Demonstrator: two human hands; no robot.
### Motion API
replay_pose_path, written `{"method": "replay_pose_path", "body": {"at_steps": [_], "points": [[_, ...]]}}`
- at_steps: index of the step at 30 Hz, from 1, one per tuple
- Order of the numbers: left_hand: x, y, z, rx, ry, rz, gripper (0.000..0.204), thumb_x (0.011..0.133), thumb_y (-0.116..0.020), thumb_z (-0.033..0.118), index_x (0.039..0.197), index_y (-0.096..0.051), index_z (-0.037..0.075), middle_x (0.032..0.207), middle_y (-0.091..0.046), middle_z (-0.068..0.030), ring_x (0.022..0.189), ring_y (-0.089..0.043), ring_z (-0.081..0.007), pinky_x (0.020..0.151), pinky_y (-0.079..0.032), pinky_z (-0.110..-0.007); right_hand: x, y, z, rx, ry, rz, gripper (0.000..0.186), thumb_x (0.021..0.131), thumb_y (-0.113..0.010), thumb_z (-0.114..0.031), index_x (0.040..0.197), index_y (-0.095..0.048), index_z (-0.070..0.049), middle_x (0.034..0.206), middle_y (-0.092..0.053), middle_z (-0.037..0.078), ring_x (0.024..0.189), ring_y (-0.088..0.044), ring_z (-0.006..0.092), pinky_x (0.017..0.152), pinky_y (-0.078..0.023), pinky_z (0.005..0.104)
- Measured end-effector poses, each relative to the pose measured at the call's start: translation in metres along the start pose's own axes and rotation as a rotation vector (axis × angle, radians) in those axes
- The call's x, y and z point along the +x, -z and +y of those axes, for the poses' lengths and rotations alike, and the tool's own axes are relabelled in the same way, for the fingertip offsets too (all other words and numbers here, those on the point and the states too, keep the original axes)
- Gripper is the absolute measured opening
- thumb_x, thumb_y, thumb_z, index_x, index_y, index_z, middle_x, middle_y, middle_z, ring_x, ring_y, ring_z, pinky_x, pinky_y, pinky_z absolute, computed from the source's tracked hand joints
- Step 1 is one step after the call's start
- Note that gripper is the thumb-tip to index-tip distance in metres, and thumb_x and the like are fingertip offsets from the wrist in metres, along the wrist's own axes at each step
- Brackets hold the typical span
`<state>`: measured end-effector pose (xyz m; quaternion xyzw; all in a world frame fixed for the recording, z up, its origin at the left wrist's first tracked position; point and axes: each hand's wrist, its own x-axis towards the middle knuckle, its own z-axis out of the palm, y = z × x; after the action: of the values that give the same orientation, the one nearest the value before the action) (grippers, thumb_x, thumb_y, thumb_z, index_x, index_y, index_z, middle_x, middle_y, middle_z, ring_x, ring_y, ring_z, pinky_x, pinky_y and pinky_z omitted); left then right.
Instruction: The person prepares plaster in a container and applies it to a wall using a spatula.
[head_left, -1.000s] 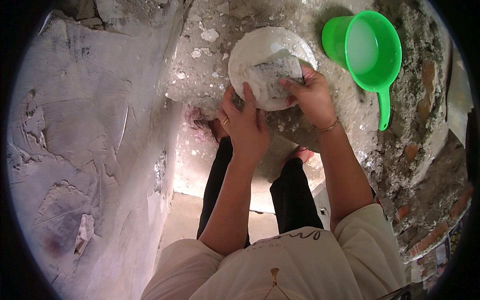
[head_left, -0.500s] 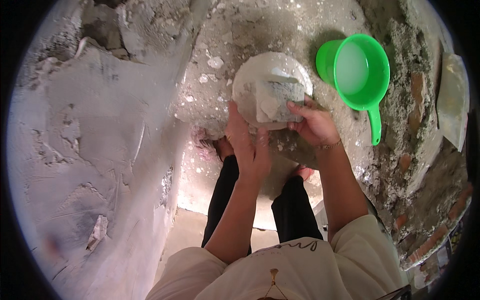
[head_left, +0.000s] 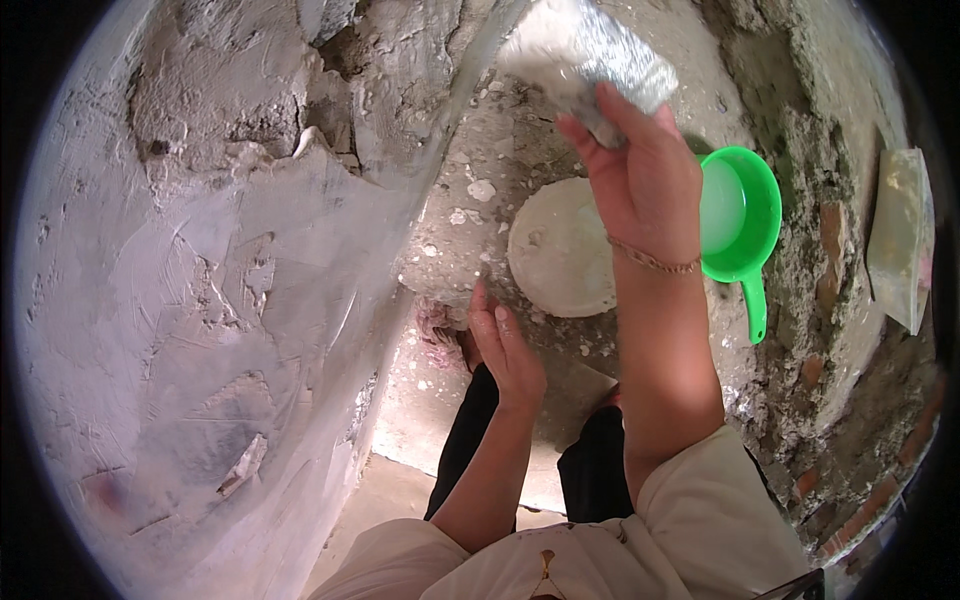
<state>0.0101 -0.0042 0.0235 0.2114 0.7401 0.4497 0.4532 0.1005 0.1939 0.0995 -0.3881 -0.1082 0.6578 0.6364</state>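
Observation:
My right hand [head_left: 645, 170] is raised toward the far side, fingers closed on a flat plaster scraper [head_left: 640, 72]. Its broad metal blade carries wet whitish plaster and is partly smeared by motion. Below and to the left, my left hand [head_left: 512, 350] holds nothing, its fingers stretched out and dusted with plaster. Between the hands a round tub [head_left: 514, 262] of pale plaster stands on the floor, with my right wrist covering its right side. Just right of that wrist, a green dipper [head_left: 762, 205] holds milky liquid, its handle pointing toward me.
On the left rises a grey plastered wall [head_left: 300, 250] with a rough, broken patch [head_left: 235, 85] at its upper part. A rough wall with exposed brick [head_left: 830, 240] runs along the right, where a pale flat packet [head_left: 897, 240] lies. Plaster spots dot the floor [head_left: 470, 225].
My right hand has lifted the scraper from over the tub up toward the far side. My left hand has drawn back from the tub. The view has shifted a little left.

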Motion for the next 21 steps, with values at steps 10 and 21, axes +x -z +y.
{"method": "replay_pose_path", "body": {"at_steps": [10,21], "points": [[0.006,0.007,-0.012,-0.217,0.017,0.001,0.045,0.103,-0.038,0.021,0.139,-0.036,-0.005,0.134,-0.04,-0.0164,0.121,-0.042,-0.0248,0.104,-0.034,-0.037,0.015,-0.095,0.07,-0.832,0.476,0.282,0.009,0.084,-0.057,-0.004,0.085,-0.061,0.003,0.07,-0.061,0.015,0.07,-0.063,0.0261,0.064,-0.051,0.0372],[0.004,0.007,-0.003,0.069,-0.098,0.024,0.043,0.102,-0.043,0.023,0.134,-0.04,-0.006,0.136,-0.039,-0.0179,0.125,-0.04,-0.0278,0.106,-0.031,-0.038,0.07,-0.072,0.031,-1.705,1.545,-0.055,0.017,0.067,-0.069,-0.013,0.064,-0.057,-0.001,0.055,-0.05,0.015,0.054,-0.054,0.0305,0.055,-0.044,0.0441]]}}
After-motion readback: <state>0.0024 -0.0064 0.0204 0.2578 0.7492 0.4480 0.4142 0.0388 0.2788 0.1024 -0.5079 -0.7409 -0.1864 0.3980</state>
